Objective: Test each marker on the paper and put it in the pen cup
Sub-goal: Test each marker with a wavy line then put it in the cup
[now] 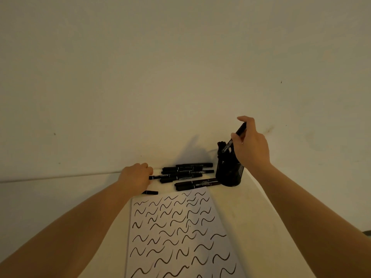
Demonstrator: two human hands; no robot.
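A white paper (180,233) covered in black squiggles lies on the table in front of me. Beyond it lies a heap of several black markers (186,173). To their right stands a black mesh pen cup (229,173) with markers in it. My right hand (250,145) pinches a black marker (233,140) slanted over the cup, its lower end at the cup's mouth. My left hand (136,177) rests at the left end of the heap, its fingers curled round the end of one marker (160,176). A small black cap (150,192) lies just below that hand.
The pale table (261,217) meets a plain wall (180,77) right behind the markers and the cup. The table's right edge runs diagonally past the cup. Both my forearms reach across the table on either side of the paper.
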